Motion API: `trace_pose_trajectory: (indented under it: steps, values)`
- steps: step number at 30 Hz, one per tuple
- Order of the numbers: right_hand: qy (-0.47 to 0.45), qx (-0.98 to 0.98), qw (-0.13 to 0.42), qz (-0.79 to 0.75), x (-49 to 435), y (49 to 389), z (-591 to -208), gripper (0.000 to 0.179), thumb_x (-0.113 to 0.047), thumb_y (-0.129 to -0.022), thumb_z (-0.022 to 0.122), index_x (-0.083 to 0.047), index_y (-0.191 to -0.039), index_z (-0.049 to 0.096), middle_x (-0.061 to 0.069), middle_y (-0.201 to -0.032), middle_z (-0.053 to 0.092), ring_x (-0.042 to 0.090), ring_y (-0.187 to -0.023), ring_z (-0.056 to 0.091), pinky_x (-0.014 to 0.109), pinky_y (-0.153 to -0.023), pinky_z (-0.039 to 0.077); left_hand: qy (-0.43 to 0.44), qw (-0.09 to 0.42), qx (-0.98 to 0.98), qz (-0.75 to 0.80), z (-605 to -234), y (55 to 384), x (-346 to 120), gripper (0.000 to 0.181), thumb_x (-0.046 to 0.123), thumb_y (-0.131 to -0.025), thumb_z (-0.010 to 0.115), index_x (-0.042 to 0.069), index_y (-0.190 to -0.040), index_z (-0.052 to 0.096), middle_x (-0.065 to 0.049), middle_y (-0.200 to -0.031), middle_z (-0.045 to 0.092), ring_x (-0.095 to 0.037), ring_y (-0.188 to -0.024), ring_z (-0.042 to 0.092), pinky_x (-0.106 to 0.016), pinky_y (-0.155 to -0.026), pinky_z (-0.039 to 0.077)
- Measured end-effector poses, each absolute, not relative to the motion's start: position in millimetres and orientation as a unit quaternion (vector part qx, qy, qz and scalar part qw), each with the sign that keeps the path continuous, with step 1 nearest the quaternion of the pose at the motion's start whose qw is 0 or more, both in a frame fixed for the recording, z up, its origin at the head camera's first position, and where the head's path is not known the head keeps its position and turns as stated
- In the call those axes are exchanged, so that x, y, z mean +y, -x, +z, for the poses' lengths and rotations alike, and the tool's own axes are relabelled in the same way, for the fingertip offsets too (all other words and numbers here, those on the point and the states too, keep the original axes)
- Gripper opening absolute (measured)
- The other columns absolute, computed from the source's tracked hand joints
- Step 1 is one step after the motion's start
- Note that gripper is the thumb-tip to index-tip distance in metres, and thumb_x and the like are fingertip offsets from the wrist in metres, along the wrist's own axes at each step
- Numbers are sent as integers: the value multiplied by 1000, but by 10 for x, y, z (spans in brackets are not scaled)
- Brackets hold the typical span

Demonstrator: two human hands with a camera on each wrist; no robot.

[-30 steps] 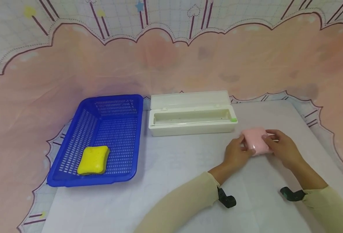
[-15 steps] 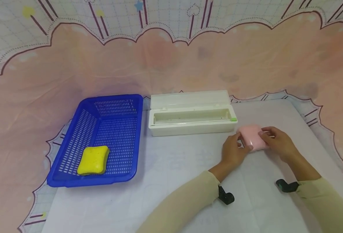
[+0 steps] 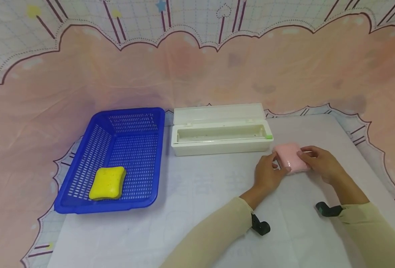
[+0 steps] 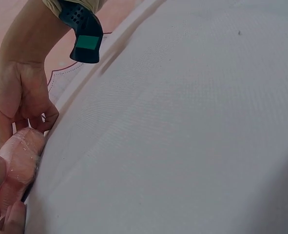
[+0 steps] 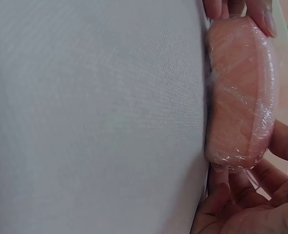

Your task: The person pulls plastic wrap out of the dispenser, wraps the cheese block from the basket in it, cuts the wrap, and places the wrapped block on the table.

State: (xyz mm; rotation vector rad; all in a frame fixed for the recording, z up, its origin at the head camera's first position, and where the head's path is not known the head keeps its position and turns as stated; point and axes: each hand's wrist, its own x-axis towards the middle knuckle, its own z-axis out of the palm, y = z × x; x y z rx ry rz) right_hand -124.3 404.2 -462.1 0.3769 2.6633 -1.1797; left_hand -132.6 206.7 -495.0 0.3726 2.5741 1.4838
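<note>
A pink, rounded, pillow-shaped block (image 3: 290, 158) rests on the white cloth at the right. Clear plastic film wraps it, wrinkled and shiny along the side in the right wrist view (image 5: 241, 97). My left hand (image 3: 267, 174) grips its left edge, thumb at the near corner and fingers at the far one. On the opposite edge, my right hand (image 3: 324, 165) pinches it with the thumb on top. A loose bit of film shows by the right fingers in the right wrist view. The block's underside is hidden.
Behind the hands stands a long white box (image 3: 222, 148) with its lid raised and a green tab at one end. On the left, a blue plastic basket (image 3: 159, 156) holds a yellow pillow-shaped block (image 3: 107, 183). A patterned pink curtain (image 3: 197, 74) hangs behind.
Both hands and the pink block have shifted slightly left and toward the back over the first half second. Since then they have hardly moved.
</note>
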Motion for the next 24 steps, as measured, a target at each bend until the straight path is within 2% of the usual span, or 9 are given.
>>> trace_pose_trajectory:
  steps: [14, 16, 20, 23, 24]
  values:
    - [-137, 897, 94, -410, 4027, 1255, -4640, 75, -54, -104, 48, 6, -149, 41, 29, -131, 48, 29, -101, 52, 21, -70, 49, -126, 77, 851, 504, -4988, 1314, 2019, 56, 31, -91, 79, 15, -141, 60, 2, -115, 64, -1, -92, 58, -12, -76, 46]
    - [-148, 894, 91, -414, 4017, 1242, -4634, 78, -56, -105, 44, 7, -149, 39, 32, -136, 46, 34, -107, 53, 27, -77, 52, -124, 94, 843, 515, -4988, 1277, 1978, 57, 31, -92, 77, 14, -142, 58, 2, -117, 64, -1, -98, 61, -12, -81, 49]
    - [-182, 885, 73, -422, 3998, 1216, -4612, 83, -61, -104, 34, 7, -152, 35, 35, -145, 42, 44, -118, 49, 28, -80, 51, -107, 154, 817, 545, -4943, 1147, 1817, 64, 32, -92, 77, 12, -147, 51, 1, -128, 64, -6, -115, 64, -16, -93, 53]
    - [-193, 894, 22, -404, 3946, 1214, -4568, 80, -60, -105, 31, 4, -152, 36, 34, -145, 45, 46, -122, 49, 26, -76, 49, -106, 189, 809, 546, -4879, 1095, 1558, 64, 34, -92, 77, 15, -148, 51, 1, -136, 62, -7, -116, 64, -18, -92, 54]
    - [-192, 899, -2, -395, 3917, 1217, -4536, 77, -58, -106, 31, 3, -151, 38, 33, -144, 46, 47, -124, 49, 31, -78, 50, -115, 192, 812, 539, -4848, 1104, 1443, 62, 33, -92, 76, 14, -146, 53, 0, -137, 62, -7, -113, 66, -19, -89, 54]
